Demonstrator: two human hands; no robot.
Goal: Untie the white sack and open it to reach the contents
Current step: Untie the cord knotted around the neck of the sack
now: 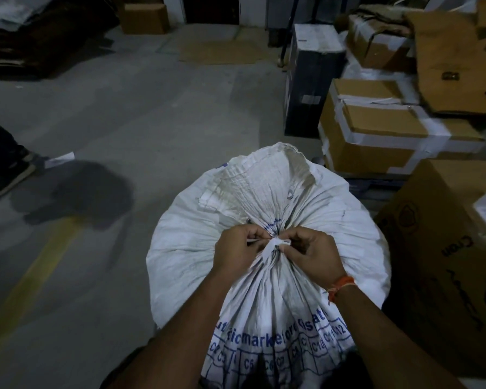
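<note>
A big white woven sack (185, 242) with blue print stands on the floor right in front of me. Its neck is gathered and bound by a white tie (275, 243) with a knot. Beyond the knot the loose mouth flap (267, 175) of the sack fans out away from me. My left hand (237, 252) pinches one end of the tie at the left of the knot. My right hand (310, 255), with an orange thread on its wrist, pinches the knot from the right. The contents of the sack are hidden.
Taped cardboard boxes (376, 127) and a dark box (309, 80) are stacked to the right, with a large carton (443, 248) close beside the sack. Another person's leg and shoe (9, 172) stand at the left. A yellow line (40, 270) runs along the concrete floor.
</note>
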